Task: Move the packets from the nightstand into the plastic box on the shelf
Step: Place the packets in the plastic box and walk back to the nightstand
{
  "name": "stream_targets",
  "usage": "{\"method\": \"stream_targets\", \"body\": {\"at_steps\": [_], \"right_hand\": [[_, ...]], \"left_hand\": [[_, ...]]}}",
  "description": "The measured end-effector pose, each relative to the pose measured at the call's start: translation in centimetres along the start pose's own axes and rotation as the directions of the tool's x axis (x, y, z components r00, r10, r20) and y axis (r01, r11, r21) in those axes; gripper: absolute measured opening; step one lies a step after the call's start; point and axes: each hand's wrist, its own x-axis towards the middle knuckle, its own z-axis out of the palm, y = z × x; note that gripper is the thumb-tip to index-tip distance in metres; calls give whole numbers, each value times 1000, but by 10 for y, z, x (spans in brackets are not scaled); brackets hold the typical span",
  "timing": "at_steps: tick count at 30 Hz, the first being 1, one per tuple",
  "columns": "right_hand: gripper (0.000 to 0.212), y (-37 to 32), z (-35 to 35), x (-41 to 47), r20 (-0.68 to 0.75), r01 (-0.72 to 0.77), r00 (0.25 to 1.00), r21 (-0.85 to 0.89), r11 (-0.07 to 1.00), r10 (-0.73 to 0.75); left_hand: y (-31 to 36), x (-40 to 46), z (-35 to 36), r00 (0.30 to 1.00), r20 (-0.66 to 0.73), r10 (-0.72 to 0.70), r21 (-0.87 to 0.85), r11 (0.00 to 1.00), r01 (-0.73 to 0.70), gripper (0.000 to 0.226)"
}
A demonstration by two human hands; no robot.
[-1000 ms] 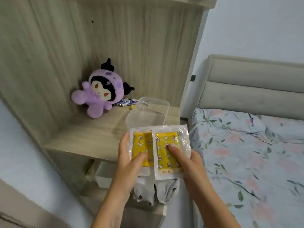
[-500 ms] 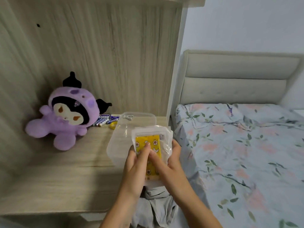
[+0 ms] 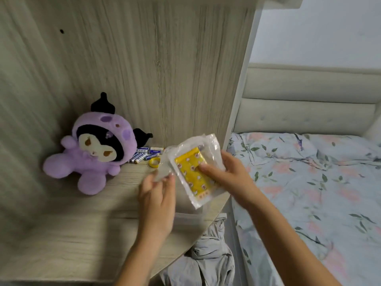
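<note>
A purple plush toy (image 3: 93, 149) sits beside batteries (image 3: 145, 154); floral bedding (image 3: 309, 182) lies right.

packets (image 3: 193, 174) | print too blurred | no readable text

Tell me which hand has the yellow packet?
The right hand, its thumb pressed on the yellow packet. The left hand only reaches toward the blurry clear plastic box.

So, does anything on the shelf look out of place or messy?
Somewhat. Loose batteries lie scattered at the back of the shelf beside the purple plush toy, with a yellow ring nearby. Nothing looks spilled or damaged.
</note>
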Motion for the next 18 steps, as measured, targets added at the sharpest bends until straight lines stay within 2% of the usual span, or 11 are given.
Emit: {"method": "stream_targets", "body": {"at_steps": [1, 3, 5, 7, 9, 10, 12, 15, 18], "right_hand": [[39, -6, -7, 15, 33, -25, 999, -71, 997, 27], [42, -14, -13, 46, 132, -95, 982, -268, 959, 134], [36, -14, -4, 76, 237, -105, 931, -553, 826, 277], [31, -5, 13, 96, 294, -52, 849, -781, 623, 440], [37, 10, 29, 106, 313, 28, 759, -892, 451, 571], [43, 18, 33, 108, 321, 51, 718, -910, 412, 618], [56, 28, 35, 107, 339, -14, 626, -896, 444, 703], [58, 34, 35, 103, 391, -129, 504, -847, 515, 770], [56, 39, 40, 100, 412, -144, 485, -833, 535, 771]], "left_hand": [[-9, 8, -6, 995, -82, 51, 178, 983, -36, 48], [-27, 21, -12, 987, -145, 74, 357, 934, -17, 37], [-38, 31, -8, 996, -43, -79, 315, 945, 89, 39], [-43, 34, 2, 968, 79, -240, 149, 963, 226, 37], [-43, 34, 9, 955, 71, -289, 27, 957, 288, 32], [-44, 34, 11, 955, 43, -293, 11, 956, 293, 30], [-47, 34, 15, 957, 0, -290, 10, 957, 290, 30], [-48, 35, 19, 956, -43, -290, 2, 957, 290, 34], [-48, 32, 21, 953, -64, -296, -26, 955, 295, 35]]}}
